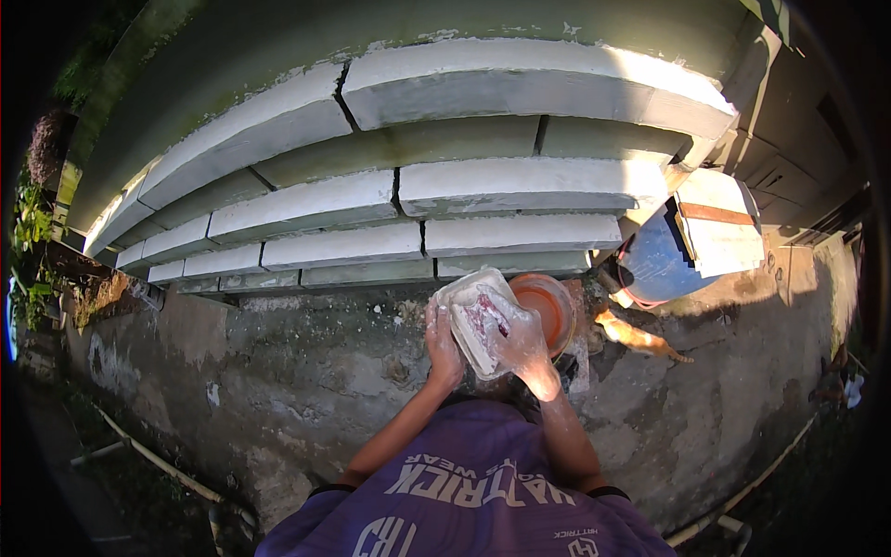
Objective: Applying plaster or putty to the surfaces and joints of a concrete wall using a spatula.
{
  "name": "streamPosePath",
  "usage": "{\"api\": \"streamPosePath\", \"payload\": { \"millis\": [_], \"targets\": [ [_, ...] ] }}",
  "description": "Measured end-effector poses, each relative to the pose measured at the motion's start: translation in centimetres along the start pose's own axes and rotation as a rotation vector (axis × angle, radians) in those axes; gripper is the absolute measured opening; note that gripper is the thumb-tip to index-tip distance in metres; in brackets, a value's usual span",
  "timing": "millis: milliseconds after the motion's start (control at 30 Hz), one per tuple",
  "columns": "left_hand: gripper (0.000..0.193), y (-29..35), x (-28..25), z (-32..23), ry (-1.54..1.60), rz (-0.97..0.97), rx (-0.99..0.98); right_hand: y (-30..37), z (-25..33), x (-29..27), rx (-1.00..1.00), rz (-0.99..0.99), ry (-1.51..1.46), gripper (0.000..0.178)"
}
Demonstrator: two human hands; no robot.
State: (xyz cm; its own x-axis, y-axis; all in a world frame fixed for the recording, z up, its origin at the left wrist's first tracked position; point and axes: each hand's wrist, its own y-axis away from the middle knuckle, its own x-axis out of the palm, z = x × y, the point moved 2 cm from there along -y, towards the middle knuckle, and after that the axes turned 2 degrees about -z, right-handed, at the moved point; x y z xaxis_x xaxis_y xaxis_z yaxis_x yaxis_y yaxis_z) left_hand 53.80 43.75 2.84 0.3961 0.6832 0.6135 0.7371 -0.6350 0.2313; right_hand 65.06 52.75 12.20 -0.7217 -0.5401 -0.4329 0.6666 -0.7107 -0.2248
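A pale rectangular tub [489,276] is held in front of my chest, tilted, its rim and inside smeared white. My left hand [443,347] grips its left side, with the fingers along the outer wall. Over the tub's right half lies my right hand [520,336], dusted white, its fingers curled down into the inside. Reddish, white-coated stuff [475,317] shows beside those fingertips; what it is, and how much of it the fingers hold, I cannot make out. Just right of the tub stands an orange round basin [562,299], partly covered by my right hand.
Long white-topped concrete ledges [325,245] rise in tiers ahead. A blue drum [654,262] with a pale board [719,218] on it stands to the right. Near it an orange-and-white cat [640,335] is on the rough concrete floor [278,371]. Pipes [176,471] run along the near edge.
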Motion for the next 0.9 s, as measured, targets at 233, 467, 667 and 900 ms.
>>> {"api": "streamPosePath", "payload": {
  "millis": [233, 467, 667, 900],
  "targets": [
    [0.04, 1.0, 1.3, 1.3, -0.06, -0.033, 0.062, -0.1, -1.0, -2.0, 0.028, -0.006, -0.1, 0.032],
    [0.04, 1.6, 1.4, 1.3, -0.12, -0.018, 0.091, 0.3, -0.9, -1.6, -0.076, -0.155, 0.023, 0.034],
    [0.042, 1.1, -0.4, 1.1, -0.12, -0.095, 0.143, -0.1, 0.4, -3.0, -0.139, -0.23, 0.178, 0.036],
    [0.045, 0.0, -1.7, 0.1, -0.072, -0.147, 0.289, 0.6, 0.8, -3.3, 0.025, 0.124, 0.114, 0.026]
  ]
}}
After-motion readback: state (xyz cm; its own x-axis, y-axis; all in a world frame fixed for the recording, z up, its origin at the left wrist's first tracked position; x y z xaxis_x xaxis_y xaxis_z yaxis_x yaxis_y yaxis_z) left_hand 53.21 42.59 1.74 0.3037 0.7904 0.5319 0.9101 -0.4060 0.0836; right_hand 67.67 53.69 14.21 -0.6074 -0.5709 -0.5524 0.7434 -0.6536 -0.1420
